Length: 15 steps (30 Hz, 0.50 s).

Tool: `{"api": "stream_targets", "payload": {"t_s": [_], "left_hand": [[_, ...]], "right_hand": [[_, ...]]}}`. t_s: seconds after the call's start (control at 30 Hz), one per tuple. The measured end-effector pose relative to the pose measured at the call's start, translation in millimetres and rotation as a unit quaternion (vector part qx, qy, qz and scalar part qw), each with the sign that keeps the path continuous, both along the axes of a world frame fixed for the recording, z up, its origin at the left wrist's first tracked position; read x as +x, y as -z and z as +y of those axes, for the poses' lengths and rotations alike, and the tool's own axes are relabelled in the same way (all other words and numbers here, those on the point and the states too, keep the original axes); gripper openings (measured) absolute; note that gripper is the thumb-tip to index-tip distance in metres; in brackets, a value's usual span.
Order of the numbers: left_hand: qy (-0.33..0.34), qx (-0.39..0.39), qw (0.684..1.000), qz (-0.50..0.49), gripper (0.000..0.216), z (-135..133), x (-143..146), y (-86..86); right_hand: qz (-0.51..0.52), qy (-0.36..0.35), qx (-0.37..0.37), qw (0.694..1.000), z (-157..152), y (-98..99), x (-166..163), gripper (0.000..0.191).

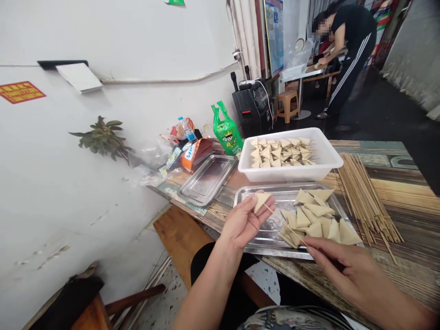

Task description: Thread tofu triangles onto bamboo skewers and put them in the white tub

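Note:
My left hand [245,222] holds a pale folded tofu-skin-like triangle [261,200] between thumb and fingers, above the left part of a metal tray [250,195]. Between the thumb and fingers of my right hand [338,259] is a thin wooden skewer [288,226]. It slants up to the left, and its tip meets the triangle's lower edge; how deep it goes I cannot tell. A pile of similar loose triangles [316,215] lies on the tray's right side. Behind it, a white plastic tub [288,173] contains several rows of skewered triangles [282,153].
A bundle of bare skewers [369,197] lies right of the tray. Left are another metal tray [208,181], a green bag [227,130], an orange packet [197,153] and a water bottle [188,130]. Farther back, a person [350,46] bends over another table [309,71] near a stool [288,105].

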State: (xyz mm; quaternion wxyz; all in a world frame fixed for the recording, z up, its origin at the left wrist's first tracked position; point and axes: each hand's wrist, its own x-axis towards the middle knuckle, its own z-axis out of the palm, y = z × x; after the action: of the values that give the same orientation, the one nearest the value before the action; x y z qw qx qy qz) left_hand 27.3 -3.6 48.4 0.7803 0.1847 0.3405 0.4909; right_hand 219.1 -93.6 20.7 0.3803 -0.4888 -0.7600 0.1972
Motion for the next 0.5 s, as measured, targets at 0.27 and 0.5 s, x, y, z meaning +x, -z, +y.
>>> {"api": "stream_targets", "payload": {"t_s": [0.27,0.5], "left_hand": [[-0.032,-0.066,0.997,-0.019,0.018,-2,4,-8.3],[-0.033,-0.058,0.998,-0.022,0.016,-4,5,-12.1]], "right_hand": [[-0.008,0.000,0.020,1.000,-1,-4.7,1,0.021],[0.008,-0.007,0.017,1.000,-2,-9.4,-1,0.022]]}}
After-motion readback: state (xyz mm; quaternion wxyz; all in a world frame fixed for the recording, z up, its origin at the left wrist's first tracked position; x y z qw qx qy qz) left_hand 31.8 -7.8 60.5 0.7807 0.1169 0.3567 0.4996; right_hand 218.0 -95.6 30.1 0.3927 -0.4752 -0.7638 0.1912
